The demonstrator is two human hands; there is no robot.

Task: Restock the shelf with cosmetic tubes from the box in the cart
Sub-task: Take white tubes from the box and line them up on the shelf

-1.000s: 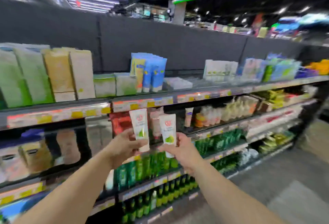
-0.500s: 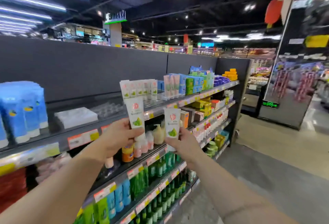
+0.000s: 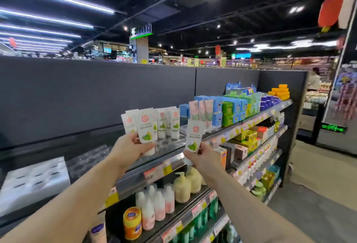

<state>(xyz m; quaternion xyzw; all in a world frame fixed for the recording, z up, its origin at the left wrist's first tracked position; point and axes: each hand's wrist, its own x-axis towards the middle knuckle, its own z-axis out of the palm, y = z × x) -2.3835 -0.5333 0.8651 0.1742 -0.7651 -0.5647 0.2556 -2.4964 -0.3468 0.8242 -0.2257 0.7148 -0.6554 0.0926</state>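
My left hand (image 3: 129, 148) grips a white cosmetic tube (image 3: 146, 126) with a green leaf print, cap down, right in front of the row of matching tubes (image 3: 168, 124) standing on the top shelf (image 3: 170, 157). In my right hand (image 3: 205, 157) is a second white tube (image 3: 193, 138), held upright just over the shelf's front edge, to the right of the row. The cart and the box are out of view.
Pink and blue tubes (image 3: 204, 114), green boxes (image 3: 227, 114) and orange packs (image 3: 281, 92) fill the top shelf to the right. A white tray (image 3: 34, 180) lies on it at left. Lower shelves hold pump bottles (image 3: 185, 184) and jars. A floor aisle (image 3: 318, 194) runs along the right.
The view has swung right along the shelf. Both hands with their tubes have come up to the row of matching white tubes on the top shelf.
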